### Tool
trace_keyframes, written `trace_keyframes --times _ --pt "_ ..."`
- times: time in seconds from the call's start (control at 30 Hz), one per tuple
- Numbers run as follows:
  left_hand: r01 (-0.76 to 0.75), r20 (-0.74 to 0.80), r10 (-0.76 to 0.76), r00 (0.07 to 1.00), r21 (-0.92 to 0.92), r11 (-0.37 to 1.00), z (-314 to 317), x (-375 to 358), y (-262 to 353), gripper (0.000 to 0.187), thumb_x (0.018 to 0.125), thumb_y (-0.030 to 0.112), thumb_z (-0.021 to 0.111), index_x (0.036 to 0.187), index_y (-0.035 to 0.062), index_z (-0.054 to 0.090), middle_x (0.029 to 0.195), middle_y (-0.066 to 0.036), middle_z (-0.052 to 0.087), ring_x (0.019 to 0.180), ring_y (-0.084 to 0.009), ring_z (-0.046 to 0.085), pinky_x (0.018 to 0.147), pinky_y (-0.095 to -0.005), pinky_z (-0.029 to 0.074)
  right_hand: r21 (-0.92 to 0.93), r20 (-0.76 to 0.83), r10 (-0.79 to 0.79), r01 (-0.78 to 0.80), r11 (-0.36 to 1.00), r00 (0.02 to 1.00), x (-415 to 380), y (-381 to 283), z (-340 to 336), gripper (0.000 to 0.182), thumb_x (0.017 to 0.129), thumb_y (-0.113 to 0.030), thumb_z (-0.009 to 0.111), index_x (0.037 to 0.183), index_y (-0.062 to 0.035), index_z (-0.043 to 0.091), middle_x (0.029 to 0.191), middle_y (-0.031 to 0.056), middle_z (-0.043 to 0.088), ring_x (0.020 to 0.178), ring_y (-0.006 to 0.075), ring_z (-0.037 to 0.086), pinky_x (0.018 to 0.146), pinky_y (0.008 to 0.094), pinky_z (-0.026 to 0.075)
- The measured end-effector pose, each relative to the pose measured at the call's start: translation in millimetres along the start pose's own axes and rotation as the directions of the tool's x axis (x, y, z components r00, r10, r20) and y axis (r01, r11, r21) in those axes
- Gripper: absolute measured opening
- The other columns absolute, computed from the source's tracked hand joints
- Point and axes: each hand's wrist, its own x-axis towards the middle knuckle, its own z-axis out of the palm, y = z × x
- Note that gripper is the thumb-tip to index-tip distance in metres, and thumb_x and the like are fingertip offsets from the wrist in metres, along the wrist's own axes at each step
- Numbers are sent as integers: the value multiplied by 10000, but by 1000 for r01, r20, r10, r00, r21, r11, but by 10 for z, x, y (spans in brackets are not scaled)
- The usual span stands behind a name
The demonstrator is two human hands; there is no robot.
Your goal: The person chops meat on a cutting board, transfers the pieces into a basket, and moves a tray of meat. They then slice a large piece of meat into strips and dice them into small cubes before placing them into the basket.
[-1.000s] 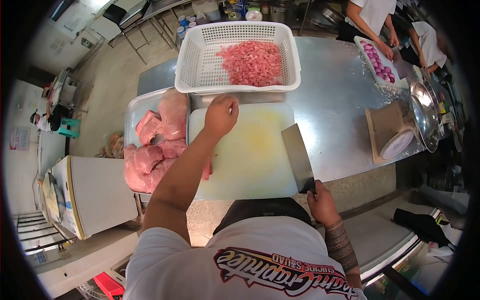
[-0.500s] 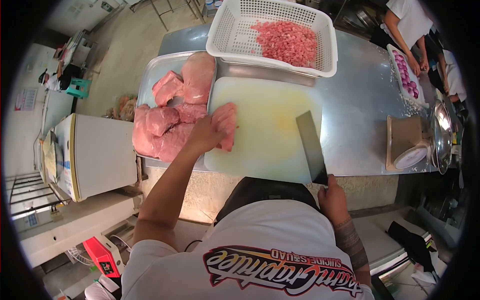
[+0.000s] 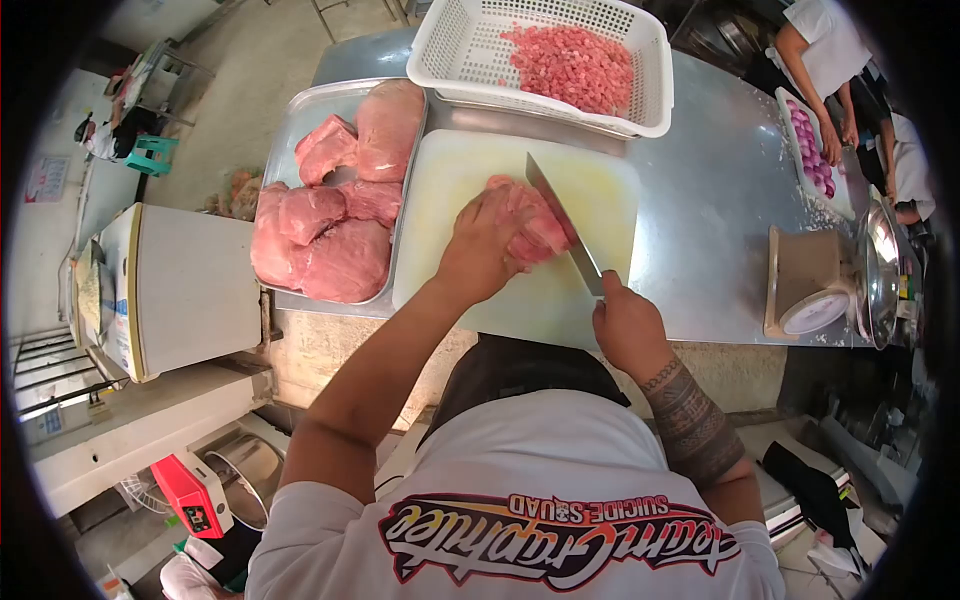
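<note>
A slab of raw pink meat (image 3: 530, 225) lies in the middle of the pale cutting board (image 3: 600, 190). My left hand (image 3: 478, 250) presses down on the slab's left side. My right hand (image 3: 625, 325) grips the handle of a cleaver (image 3: 562, 222), whose blade is set edge-down against the right side of the slab. A metal tray (image 3: 300, 110) left of the board holds several large cuts of raw meat (image 3: 325, 235). Behind the board stands a white plastic basket (image 3: 450, 45) with diced meat (image 3: 575, 65) in it.
The steel table (image 3: 710, 200) carries a scale (image 3: 810, 285) and a metal bowl (image 3: 880, 265) at the right. Another person's hands (image 3: 830, 150) work at a tray of purple onions (image 3: 810, 155) at the far right. A white box (image 3: 175, 290) stands left of the table.
My left hand has pulled one slab of meat from the tray side to the board's middle. My right hand has brought the cleaver from the board's right edge onto the slab.
</note>
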Motion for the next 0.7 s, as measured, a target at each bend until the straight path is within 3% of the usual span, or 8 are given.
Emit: trace_keyframes --times 0.03,0.13,0.27,0.33,0.43,0.53,0.7 --pt "-107 37 107 994 -9 994 35 27 -39 793 701 211 963 1422 131 645 1606 -216 441 1462 -420 453 1206 -502 419 12 11 -9 9 1000 1000 6 -32 1 275 966 -115 619 1187 7 510 850 257 696 808 475 708 722 573 558" --pt "-77 119 87 989 -88 993 131 109 -142 755 723 267 956 1409 162 658 1611 -188 444 1497 -446 403 1240 -533 368 97 22 -33 31 995 999 29 -29 -20 263 974 -109 608 1185 12 507 861 261 695 811 482 705 728 577 558" --pt "85 186 -56 981 -153 985 45 6 -279 730 728 264 956 1384 148 659 1637 -217 406 1502 -464 400 1235 -532 387 190 45 -19 10 982 999 63 -15 -172 249 982 -103 596 1182 15 505 867 268 693 816 490 702 730 584 555" --pt "160 189 -131 973 -146 976 9 -54 -305 734 720 261 964 1374 137 655 1644 -244 387 1499 -478 404 1225 -532 405 128 17 -13 11 992 1000 76 -39 -148 248 982 -103 593 1181 16 504 869 267 695 817 488 704 735 582 558" --pt "8 19 -5 1000 -161 987 31 -89 -277 805 657 239 1008 1374 142 654 1599 -256 423 1489 -471 430 1195 -533 446 53 -11 -22 23 998 1000 150 19 11 245 972 -98 593 1175 12 510 870 257 700 805 475 710 729 573 568" --pt "-9 -10 7 1000 -204 979 201 -51 -240 833 630 242 1024 1368 146 651 1614 -285 399 1478 -497 438 1181 -540 466 3 10 -39 39 999 999 194 -40 89 240 953 -89 601 1159 3 519 881 245 708 788 455 720 713 558 582" --pt "160 60 -150 987 -210 965 176 -28 -192 814 624 269 1029 1338 144 658 1609 -284 404 1479 -494 446 1170 -535 480 -88 21 -111 112 990 994 248 -211 84 229 932 -78 608 1135 -8 527 873 237 713 783 439 732 691 544 590"
